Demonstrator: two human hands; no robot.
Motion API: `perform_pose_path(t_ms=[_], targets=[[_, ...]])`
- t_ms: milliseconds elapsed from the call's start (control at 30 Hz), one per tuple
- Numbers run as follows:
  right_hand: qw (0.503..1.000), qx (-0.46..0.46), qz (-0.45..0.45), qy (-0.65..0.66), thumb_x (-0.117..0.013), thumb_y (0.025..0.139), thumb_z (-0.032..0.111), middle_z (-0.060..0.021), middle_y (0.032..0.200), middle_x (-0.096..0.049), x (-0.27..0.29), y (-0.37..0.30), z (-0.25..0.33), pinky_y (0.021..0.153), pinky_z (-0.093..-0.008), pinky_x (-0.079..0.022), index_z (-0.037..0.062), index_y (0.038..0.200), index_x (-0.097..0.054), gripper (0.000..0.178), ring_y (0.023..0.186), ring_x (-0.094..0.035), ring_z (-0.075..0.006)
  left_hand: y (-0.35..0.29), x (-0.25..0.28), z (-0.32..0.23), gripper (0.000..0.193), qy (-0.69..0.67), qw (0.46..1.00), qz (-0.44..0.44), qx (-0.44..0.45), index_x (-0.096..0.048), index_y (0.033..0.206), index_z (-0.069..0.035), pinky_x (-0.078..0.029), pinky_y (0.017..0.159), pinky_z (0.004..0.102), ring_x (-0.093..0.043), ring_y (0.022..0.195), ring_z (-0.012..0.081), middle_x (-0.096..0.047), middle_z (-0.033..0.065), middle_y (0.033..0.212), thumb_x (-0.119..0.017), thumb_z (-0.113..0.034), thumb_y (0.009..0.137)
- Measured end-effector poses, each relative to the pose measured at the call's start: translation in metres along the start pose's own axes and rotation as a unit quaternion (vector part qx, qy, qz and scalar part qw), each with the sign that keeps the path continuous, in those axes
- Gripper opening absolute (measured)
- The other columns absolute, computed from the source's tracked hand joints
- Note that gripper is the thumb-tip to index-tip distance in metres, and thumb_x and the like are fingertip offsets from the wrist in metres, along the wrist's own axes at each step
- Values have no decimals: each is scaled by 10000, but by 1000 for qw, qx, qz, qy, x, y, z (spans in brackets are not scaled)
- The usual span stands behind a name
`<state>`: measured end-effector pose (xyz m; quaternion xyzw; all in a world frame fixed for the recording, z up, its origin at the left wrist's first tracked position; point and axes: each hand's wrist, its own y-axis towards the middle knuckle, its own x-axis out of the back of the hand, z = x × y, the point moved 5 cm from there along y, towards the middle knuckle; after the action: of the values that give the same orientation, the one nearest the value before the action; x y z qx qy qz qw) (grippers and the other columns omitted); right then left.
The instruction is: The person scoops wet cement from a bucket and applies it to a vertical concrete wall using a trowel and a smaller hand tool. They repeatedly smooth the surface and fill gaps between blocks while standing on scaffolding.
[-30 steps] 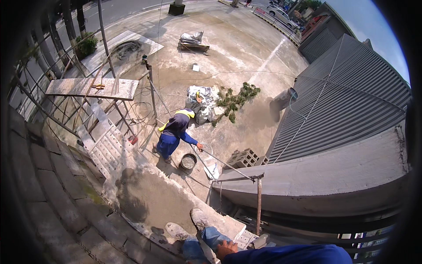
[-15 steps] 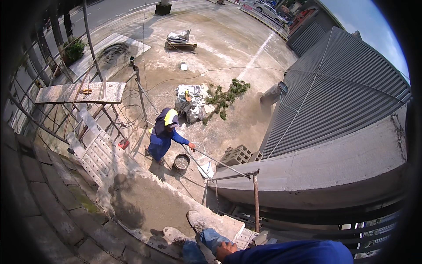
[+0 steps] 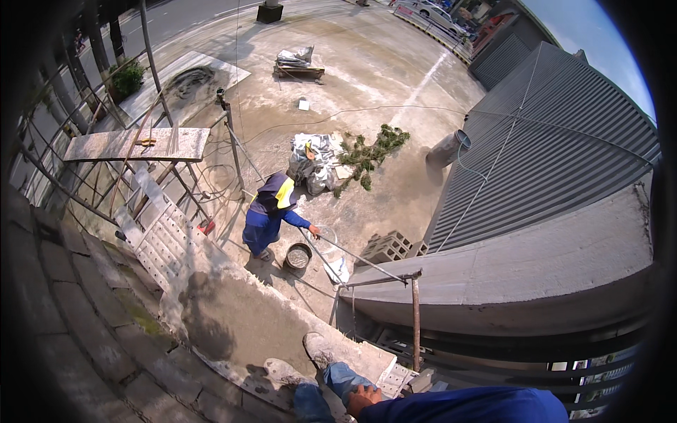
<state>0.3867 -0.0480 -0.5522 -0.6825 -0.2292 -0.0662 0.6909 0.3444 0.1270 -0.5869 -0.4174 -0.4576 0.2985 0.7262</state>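
Note:
My right hand, at the end of a blue sleeve, rests on the knee of my blue jeans. Its fingers lie loosely over the denim, with no tool visible in them. My left hand is out of view. Both my dusty shoes stand on a mortar-caked scaffold platform. Below, a person in blue with a dark and yellow head covering has one hand at a metal scaffold bar. Beside that person's feet stands a dark bucket with grey contents.
A block wall borders the platform on the left; a concrete ledge and corrugated grey roof rise on the right. A plank with tools lies across the left scaffolding. Hollow blocks, sacks and cut branches lie below.
The view has shifted slightly, so the scene sits a little further right. The person below has lowered and turned their head. My right hand stays on my knee.

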Motion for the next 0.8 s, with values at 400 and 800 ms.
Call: perform_pose_path(t_ms=[400, 800], targets=[[998, -41, -45, -14, -562, 825, 279, -161, 1243, -546, -65, 32, 12, 950, -558, -412, 166, 1098, -680, 319, 1173, -521, -391, -12, -63, 122, 877, -18, 1000, 21, 10, -353, 1502, -187, -403, 1060, 484, -487, 1287, 419, -398, 267, 1467, -675, -534, 763], [998, -18, -34, -45, -562, 838, 249, -152, 1236, -542, -80, 41, 16, 956, -555, -410, 191, 1121, -677, 311, 1162, -522, -399, -3, -92, 128, 834, -14, 999, 15, 42, -399, 1481, -203, -388, 1041, 471, -513, 1238, 392, -441, 208, 1403, -661, -520, 756]])
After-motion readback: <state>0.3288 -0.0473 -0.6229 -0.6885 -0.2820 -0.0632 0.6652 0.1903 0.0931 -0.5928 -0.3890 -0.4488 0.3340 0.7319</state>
